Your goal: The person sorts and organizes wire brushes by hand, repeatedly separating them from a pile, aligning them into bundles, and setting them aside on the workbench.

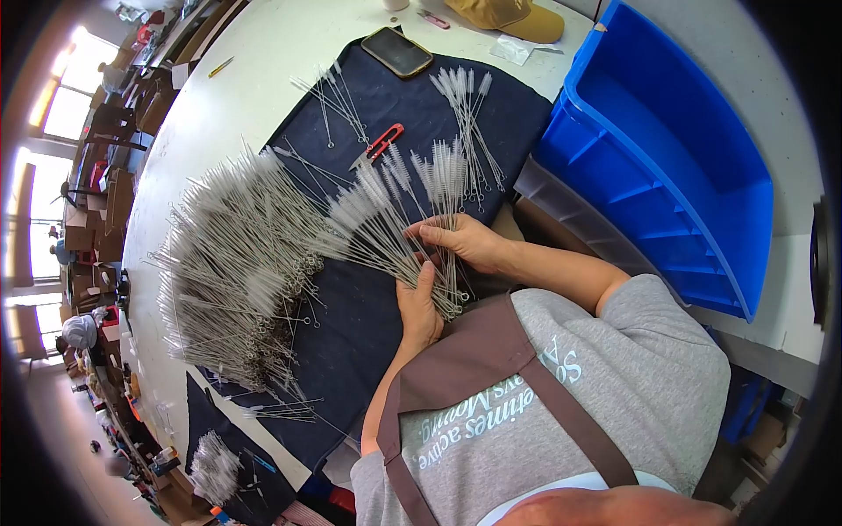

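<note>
My left hand (420,309) is closed around a fanned bunch of straw-cleaning brushes (368,206), with white bristles up and wire loops down near my apron. My right hand (465,241) is closed, thumb and fingers together on the wire stems of a smaller group of the brushes (443,167) beside that bunch. Some of its fingers are hidden behind the wires. To the left lies a large heap of the same brushes (237,254) on a dark cloth (351,351). Red-handled thread snips (383,143) lie just beyond the bunch.
A smaller group of brushes (469,123) and a phone (396,53) lie on the cloth. Past it on the white table (263,61) is a tan cap (509,17). A blue bin (649,167) stands at right. Another brush pile (215,469) lies lower left.
</note>
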The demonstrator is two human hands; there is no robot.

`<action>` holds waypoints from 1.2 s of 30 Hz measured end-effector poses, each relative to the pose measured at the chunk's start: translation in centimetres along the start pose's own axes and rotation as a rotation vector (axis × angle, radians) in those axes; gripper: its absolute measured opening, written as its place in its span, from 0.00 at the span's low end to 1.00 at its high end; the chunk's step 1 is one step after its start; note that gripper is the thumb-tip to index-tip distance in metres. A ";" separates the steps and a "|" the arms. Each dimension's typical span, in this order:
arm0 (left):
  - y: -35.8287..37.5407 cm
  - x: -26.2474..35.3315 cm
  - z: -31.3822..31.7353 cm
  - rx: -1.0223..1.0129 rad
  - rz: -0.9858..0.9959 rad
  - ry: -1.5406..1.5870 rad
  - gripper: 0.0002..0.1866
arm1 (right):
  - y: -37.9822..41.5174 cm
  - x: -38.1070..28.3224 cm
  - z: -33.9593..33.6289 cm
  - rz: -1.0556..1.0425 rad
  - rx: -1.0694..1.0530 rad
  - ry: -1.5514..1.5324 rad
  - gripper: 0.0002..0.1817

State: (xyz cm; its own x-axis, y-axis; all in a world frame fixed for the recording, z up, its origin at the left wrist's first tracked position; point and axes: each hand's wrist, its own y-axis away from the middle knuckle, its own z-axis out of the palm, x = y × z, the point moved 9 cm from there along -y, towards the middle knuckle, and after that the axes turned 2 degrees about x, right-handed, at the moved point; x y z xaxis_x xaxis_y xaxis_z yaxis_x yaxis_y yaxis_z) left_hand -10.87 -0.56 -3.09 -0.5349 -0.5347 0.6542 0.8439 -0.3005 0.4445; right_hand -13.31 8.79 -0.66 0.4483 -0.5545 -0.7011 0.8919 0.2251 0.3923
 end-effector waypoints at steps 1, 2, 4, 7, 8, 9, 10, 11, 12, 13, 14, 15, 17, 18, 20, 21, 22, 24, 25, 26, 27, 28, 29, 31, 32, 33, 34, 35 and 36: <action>0.0 0.1 -0.2 0.017 0.018 -0.016 0.15 | 0.2 -0.1 0.2 0.009 -0.003 0.004 0.19; 0.0 0.1 -0.3 0.033 0.036 -0.031 0.15 | 0.2 -0.1 0.4 0.010 -0.002 -0.021 0.19; 0.0 0.3 -0.5 0.055 0.068 -0.050 0.16 | 0.3 -0.1 0.7 0.011 0.004 -0.070 0.19; 0.1 0.9 -0.5 0.061 0.117 -0.066 0.17 | 0.0 -0.1 0.5 -0.024 0.017 -0.056 0.17; 0.1 1.0 -0.5 0.059 0.134 -0.076 0.17 | 0.0 -0.3 0.5 -0.037 0.028 -0.034 0.16; 0.1 1.2 -0.5 0.057 0.151 -0.086 0.17 | 0.3 -0.7 0.7 -0.048 0.039 -0.014 0.15; 0.1 1.2 -0.6 0.058 0.157 -0.081 0.17 | 0.4 -1.0 0.8 -0.059 0.050 0.007 0.15; 0.1 1.3 -0.6 0.058 0.163 -0.075 0.17 | 0.2 -0.7 0.5 -0.056 0.062 0.017 0.13; 0.1 1.4 -0.6 0.058 0.168 -0.070 0.17 | -0.2 -0.4 0.1 -0.054 0.073 0.027 0.12; 0.1 1.5 -0.7 0.074 0.161 -0.067 0.18 | -0.4 -0.1 -0.2 -0.052 0.085 0.038 0.12; 0.2 1.7 -0.6 0.088 0.154 -0.063 0.18 | -0.5 0.0 -0.3 -0.060 0.093 0.033 0.11; 0.2 1.8 -0.6 0.101 0.147 -0.060 0.18 | -0.5 0.0 -0.3 -0.069 0.101 0.028 0.10; 0.1 1.8 -0.8 0.108 0.151 -0.062 0.19 | -0.6 -0.1 -0.4 -0.083 0.126 0.041 0.10; 0.0 1.8 -0.8 0.109 0.152 -0.063 0.19 | -0.6 -0.2 -0.4 -0.088 0.142 0.059 0.09; -0.2 1.9 -1.0 0.113 0.155 -0.063 0.19 | -0.7 -0.4 -0.4 -0.101 0.161 0.080 0.09; -0.2 1.9 -1.1 0.116 0.156 -0.062 0.19 | -0.7 -0.5 -0.3 -0.107 0.164 0.083 0.09; -0.2 2.0 -1.0 0.114 0.151 -0.068 0.19 | -0.7 -0.6 -0.2 -0.113 0.165 0.087 0.09; -0.1 2.2 -0.8 0.115 0.141 -0.078 0.19 | -1.1 -0.5 -0.4 -0.129 0.176 0.092 0.10; -0.2 2.3 -1.0 0.117 0.143 -0.079 0.19 | -1.4 -0.5 -0.4 -0.136 0.179 0.096 0.10; -0.4 2.2 -1.3 0.119 0.145 -0.080 0.19 | -1.6 -0.5 -0.4 -0.134 0.181 0.104 0.10; -0.6 2.3 -1.5 0.121 0.146 -0.081 0.19 | -1.7 -0.5 -0.4 -0.133 0.184 0.112 0.10; -0.6 2.4 -1.5 0.130 0.150 -0.073 0.19 | -1.8 -0.5 -0.4 -0.132 0.188 0.120 0.10; -0.7 2.5 -1.6 0.138 0.152 -0.065 0.19 | -1.9 -0.7 -0.2 -0.137 0.185 0.144 0.10; -0.7 2.6 -1.7 0.153 0.153 -0.052 0.19 | -1.8 -1.3 0.1 -0.150 0.184 0.187 0.10; -0.7 2.7 -1.8 0.159 0.154 -0.045 0.19 | -1.7 -1.5 0.3 -0.156 0.189 0.196 0.10; -0.7 2.7 -1.8 0.164 0.152 -0.040 0.19 | -1.7 -1.8 0.5 -0.163 0.196 0.205 0.10; -0.8 2.9 -1.7 0.151 0.164 -0.067 0.19 | -1.7 -2.0 0.6 -0.171 0.206 0.213 0.10; -0.8 3.1 -1.6 0.135 0.174 -0.094 0.19 | -1.9 -2.2 0.7 -0.192 0.203 0.222 0.11; -1.0 3.3 -1.4 0.115 0.184 -0.120 0.20 | -2.2 -2.4 0.8 -0.215 0.202 0.233 0.11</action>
State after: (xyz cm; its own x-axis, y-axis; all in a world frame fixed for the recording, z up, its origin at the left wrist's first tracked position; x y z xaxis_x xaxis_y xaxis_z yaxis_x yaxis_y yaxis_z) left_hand -13.40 -3.17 -2.22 -0.3793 -0.4725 0.7955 0.9211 -0.1110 0.3732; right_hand -16.36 9.05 0.64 0.2744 -0.3696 -0.8877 0.9478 -0.0520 0.3146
